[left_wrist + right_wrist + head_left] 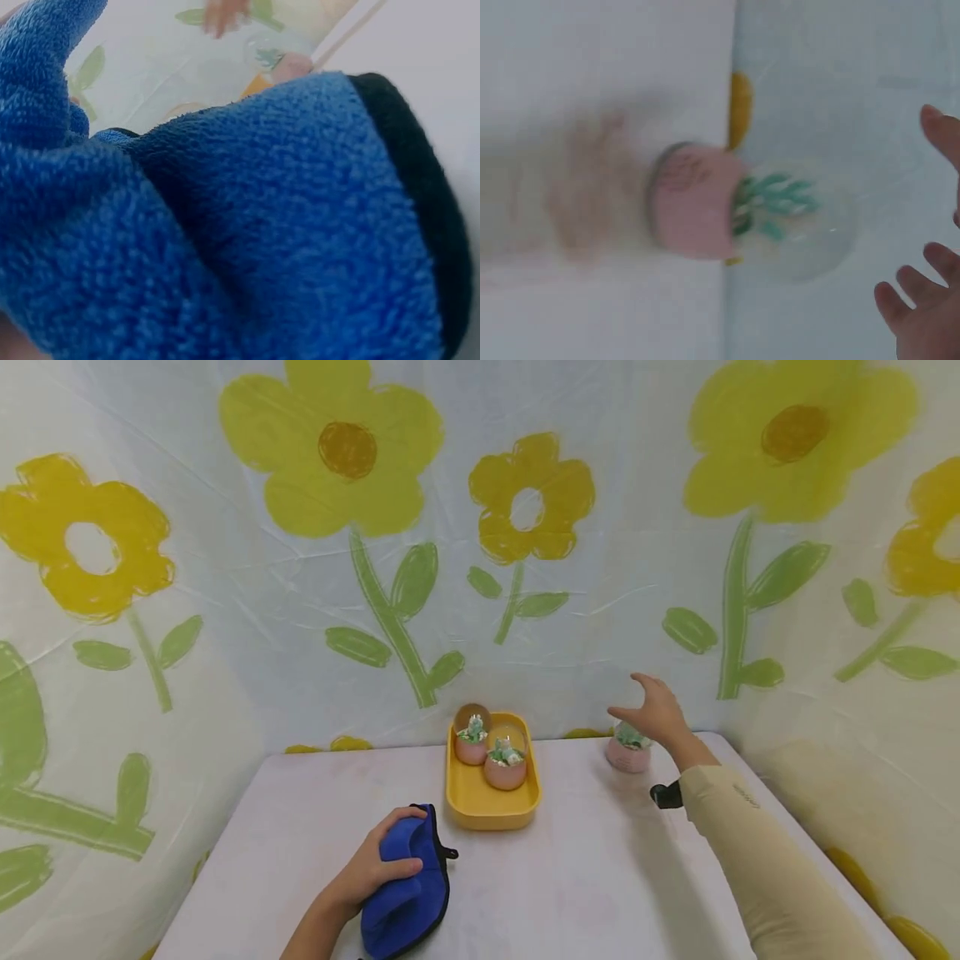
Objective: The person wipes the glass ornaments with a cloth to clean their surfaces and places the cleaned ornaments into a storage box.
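Observation:
My left hand (pixel 367 864) grips a folded blue towel (pixel 414 902) with black edging and a small loop, at the front left of the table. In the left wrist view the towel's fuzzy cloth (pixel 300 202) fills most of the picture. My right hand (pixel 657 714) is spread over a snow globe (pixel 628 758) at the back right, thumb and fingers apart with nothing between them. That globe has a pink base (pixel 694 201) and a clear dome (pixel 810 217) with green plant shapes inside; the fingers are beyond its top in the right wrist view.
A yellow tray (pixel 491 820) stands at the back middle of the white table (pixel 337 793). Two similar snow globes, a rear one (pixel 472 750) and a front one (pixel 506 773), sit inside it. Flower-printed cloth walls (pixel 600 602) rise behind and beside the table.

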Tool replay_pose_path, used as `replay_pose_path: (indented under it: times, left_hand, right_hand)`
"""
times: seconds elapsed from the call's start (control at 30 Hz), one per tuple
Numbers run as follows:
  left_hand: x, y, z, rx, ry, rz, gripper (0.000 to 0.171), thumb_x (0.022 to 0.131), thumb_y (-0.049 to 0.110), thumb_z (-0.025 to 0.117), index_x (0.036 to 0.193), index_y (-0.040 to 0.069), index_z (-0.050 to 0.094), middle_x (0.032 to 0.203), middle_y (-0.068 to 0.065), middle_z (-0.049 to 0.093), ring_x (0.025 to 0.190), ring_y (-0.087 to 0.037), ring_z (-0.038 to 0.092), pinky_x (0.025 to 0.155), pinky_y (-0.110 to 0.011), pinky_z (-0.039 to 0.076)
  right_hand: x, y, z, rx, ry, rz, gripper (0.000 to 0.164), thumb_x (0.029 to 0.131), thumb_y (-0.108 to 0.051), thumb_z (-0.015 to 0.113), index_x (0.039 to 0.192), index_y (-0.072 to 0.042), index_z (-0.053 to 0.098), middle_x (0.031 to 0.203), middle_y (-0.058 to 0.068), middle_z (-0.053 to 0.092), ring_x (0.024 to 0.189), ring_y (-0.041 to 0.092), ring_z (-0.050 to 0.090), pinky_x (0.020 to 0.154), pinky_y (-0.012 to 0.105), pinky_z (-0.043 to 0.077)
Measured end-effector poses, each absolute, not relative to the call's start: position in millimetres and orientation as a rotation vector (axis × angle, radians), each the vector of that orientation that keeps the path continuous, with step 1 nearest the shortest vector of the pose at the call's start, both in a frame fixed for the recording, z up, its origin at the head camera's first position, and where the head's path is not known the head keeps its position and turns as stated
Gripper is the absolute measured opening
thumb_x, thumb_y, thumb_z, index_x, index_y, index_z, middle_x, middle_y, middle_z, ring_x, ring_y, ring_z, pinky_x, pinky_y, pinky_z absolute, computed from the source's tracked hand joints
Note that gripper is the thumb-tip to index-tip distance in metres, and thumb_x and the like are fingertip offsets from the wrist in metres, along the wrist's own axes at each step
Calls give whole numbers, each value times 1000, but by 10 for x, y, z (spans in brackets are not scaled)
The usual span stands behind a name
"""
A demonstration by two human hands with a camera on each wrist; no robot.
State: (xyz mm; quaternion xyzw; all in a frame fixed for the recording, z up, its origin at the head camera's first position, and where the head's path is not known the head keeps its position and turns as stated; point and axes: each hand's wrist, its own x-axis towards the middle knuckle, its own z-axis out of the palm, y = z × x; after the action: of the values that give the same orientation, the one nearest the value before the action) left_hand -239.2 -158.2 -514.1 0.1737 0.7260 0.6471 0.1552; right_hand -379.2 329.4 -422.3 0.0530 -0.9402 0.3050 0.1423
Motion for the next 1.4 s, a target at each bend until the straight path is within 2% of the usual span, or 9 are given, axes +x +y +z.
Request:
replay_pose_path:
  times: [0.23, 0.37, 0.6, 0.83, 0.97, 1.13, 1.4]
  left_hand:
    - [-2417, -1668, -5096, 517, 2085, 1861, 58, 86, 19, 68, 139, 23, 44, 130, -20, 42, 107, -35, 49, 83, -45, 45]
    - [-2392, -1669, -5093, 547, 2069, 1825, 59, 85, 19, 69, 138, 21, 44, 131, -21, 41, 106, -34, 50, 82, -44, 45]
    - [-2405, -1653, -5123, 569, 2040, 1811, 60, 85, 20, 69, 139, 20, 44, 132, -20, 41, 106, -34, 50, 83, -44, 45]
    - [-2445, -1629, -5187, 554, 1996, 1837, 59, 86, 18, 68, 139, 20, 43, 129, -20, 44, 106, -33, 51, 86, -43, 44]
    - [-2456, -1591, -5185, 538, 2027, 1820, 59, 85, 20, 69, 139, 22, 44, 130, -18, 42, 107, -32, 50, 85, -42, 44]
    - [-2422, -1585, -5147, 538, 2050, 1844, 59, 84, 20, 69, 138, 21, 45, 130, -20, 43, 108, -34, 49, 85, -44, 44]
    - [-2400, -1559, -5192, 522, 2031, 1841, 58, 86, 21, 67, 139, 23, 44, 132, -19, 42, 109, -33, 49, 86, -43, 44]
  right_hand:
    - [-3750, 3606, -4854, -193, -2464, 1375, 112, 83, -42, 75, 151, 5, 0, 152, 36, 9, 137, 53, 14, 103, 65, 23]
    - [-3744, 3645, -5158, -308, -2403, 1550, 118, 81, -48, 75, 152, 1, -6, 155, 31, 4, 140, 50, 12, 106, 62, 23]
    - [-3746, 3599, -5472, -286, -2483, 1564, 117, 80, -49, 76, 152, 3, 0, 154, 32, 9, 139, 48, 16, 107, 59, 22]
    - [-3890, 3443, -5743, -364, -2446, 1502, 106, 79, -42, 79, 149, 7, 15, 146, 32, 30, 134, 44, 30, 107, 54, 27]
    - [-3956, 3420, -5783, -404, -2373, 1439, 98, 79, -38, 80, 146, 8, 23, 141, 32, 37, 130, 44, 36, 106, 53, 30]
    - [-3960, 3426, -5782, -382, -2358, 1428, 96, 77, -43, 80, 143, 7, 32, 138, 30, 43, 128, 42, 40, 105, 51, 32]
    - [-3966, 3381, -5830, -468, -2306, 1459, 95, 76, -40, 81, 145, 4, 32, 139, 26, 43, 128, 38, 40, 105, 49, 33]
